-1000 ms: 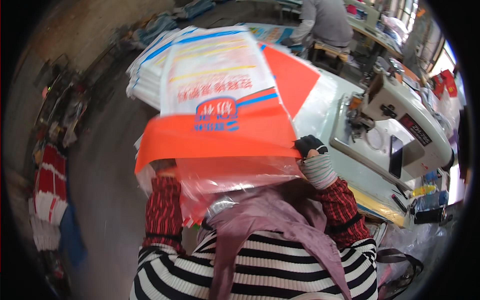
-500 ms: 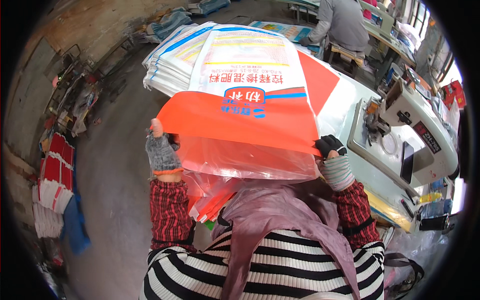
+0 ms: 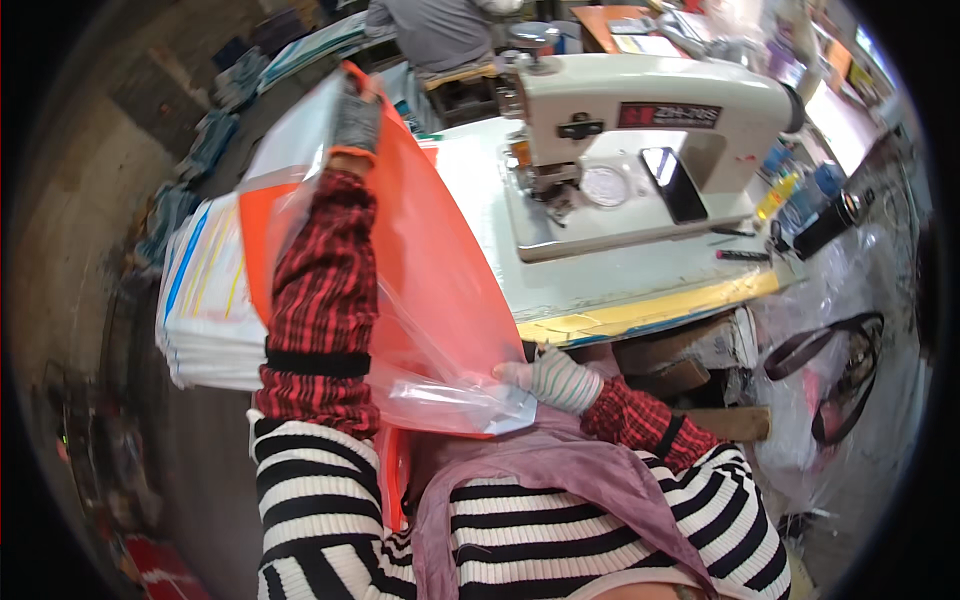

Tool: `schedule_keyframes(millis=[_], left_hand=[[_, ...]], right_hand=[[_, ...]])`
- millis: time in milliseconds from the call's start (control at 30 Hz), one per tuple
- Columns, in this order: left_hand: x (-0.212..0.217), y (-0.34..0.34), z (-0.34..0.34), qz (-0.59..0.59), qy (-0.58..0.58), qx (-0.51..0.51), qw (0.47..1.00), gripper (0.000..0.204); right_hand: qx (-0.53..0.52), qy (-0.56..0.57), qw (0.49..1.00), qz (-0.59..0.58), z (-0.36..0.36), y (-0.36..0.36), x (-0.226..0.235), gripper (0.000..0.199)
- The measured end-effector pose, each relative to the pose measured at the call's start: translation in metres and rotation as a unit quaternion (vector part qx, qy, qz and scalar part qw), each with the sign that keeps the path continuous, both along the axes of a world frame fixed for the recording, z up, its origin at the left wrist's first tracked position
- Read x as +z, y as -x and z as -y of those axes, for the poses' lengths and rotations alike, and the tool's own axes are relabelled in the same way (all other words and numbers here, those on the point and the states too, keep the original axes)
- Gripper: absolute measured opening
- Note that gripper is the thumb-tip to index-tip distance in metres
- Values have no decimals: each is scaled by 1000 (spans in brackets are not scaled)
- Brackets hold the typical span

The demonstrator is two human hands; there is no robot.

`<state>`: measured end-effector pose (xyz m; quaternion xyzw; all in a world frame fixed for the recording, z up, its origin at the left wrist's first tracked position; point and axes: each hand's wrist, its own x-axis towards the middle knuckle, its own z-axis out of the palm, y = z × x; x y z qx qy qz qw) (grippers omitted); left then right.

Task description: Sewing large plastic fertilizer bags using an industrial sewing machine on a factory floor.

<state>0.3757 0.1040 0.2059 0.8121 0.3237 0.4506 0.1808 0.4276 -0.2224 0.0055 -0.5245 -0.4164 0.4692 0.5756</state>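
Far L: pile of white bags (image 3: 210,325), layered, just past the table's L edge; what carries it is hidden. Next, L hand (image 3: 355,125), grey glove, raised well out in front, its grip closed on the upper end of the orange bag (image 3: 445,260); some fingers hidden, so exact hold is hard to tell. Bag slants btwn the hands, in front of the table's L edge, w/ clear plastic (image 3: 440,395) bunched & creased along its near end. Table (image 3: 480,180) starts just R of it. R hand (image 3: 562,382), striped glove, is low, just off the near L corner of the table, grip narrow, thumb on the bag's near corner; fingertips behind aren't visible. Farther R, sewing machine (image 3: 640,95) stands on the table, phone (image 3: 672,183) on its base; bottles (image 3: 775,197) by the table's R edge.

Step in hand looks like spreading/straightening the bag, arms apart. Next move prob. calls for a firm R pinch at the corner while L guides the far end, w/ plastic smoothed flat; loose film could snag or fold under.
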Motion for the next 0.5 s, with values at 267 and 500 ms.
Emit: schedule_keyframes(millis=[267, 500], left_hand=[[-92, -118, 12, -80, 175, -103, 976, 47], [-108, -96, -20, -257, 52, 21, 965, 60]], right_hand=[[75, 198, 946, 245, 58, -51, -44, 29], [52, 63, 942, 325, 67, -44, -13, 34]])
